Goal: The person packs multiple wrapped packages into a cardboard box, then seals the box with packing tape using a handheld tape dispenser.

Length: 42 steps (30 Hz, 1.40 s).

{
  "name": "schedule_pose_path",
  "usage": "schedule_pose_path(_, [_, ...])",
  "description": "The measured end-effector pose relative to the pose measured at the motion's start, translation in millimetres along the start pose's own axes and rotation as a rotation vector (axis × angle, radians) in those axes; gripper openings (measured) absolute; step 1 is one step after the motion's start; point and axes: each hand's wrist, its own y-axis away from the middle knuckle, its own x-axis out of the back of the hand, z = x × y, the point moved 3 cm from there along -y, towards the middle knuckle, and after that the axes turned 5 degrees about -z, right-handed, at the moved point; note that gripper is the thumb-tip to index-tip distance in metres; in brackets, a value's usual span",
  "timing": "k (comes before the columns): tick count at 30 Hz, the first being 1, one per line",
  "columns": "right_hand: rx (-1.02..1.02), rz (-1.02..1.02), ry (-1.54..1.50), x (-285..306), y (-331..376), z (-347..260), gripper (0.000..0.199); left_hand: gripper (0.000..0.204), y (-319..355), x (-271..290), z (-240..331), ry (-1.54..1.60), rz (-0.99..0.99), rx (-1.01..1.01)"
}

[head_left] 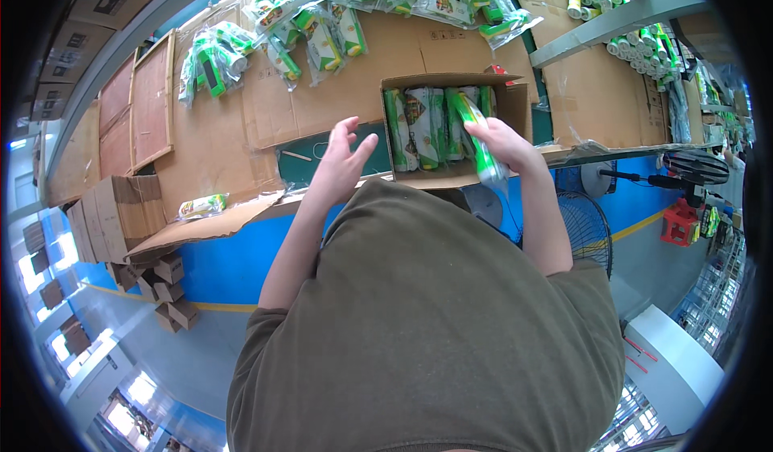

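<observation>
The left hand hovers spread beside one open carton, while the right hand pinches one green-and-white package tilted over it.

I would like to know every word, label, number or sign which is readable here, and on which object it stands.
None can be quoted with certainty:
Green-and-white tubular package in the right hand: print too blurred.
Packages inside the open carton: print too small.
Plastic-bagged packages: print too small.
Stacked cartons, upper left: dark markings, unclear.
Cardboard sheet: small symbols, unclear.
</observation>
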Motion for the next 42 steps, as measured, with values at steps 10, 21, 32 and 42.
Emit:
schedule_pose_path(10, [0.123,0.173,0.945,-32.5,-96.1,48.5,0.082,0.115,-38.7,-53.2,-7.3,-0.085,-0.316,0.081])
schedule_pose_path(21, [-0.001,0.120,0.328,-3.4,-39.6,6.6,0.071,0.011,-20.5,-55.3,71.6,-0.972,-0.081,-0.868])
schedule_pose_path(32, [0.017,0.209,0.262,-19.9,-60.7,33.5,0.076,0.025,-58.0,-124.0,5.7,-1.305,-0.199,-0.621])
schedule_pose_path(42, [0.061,0.177,0.307,-29.9,-87.5,37.0,0.064,0.020,-58.2,-119.2,18.0,-1.115,-0.255,-0.555])
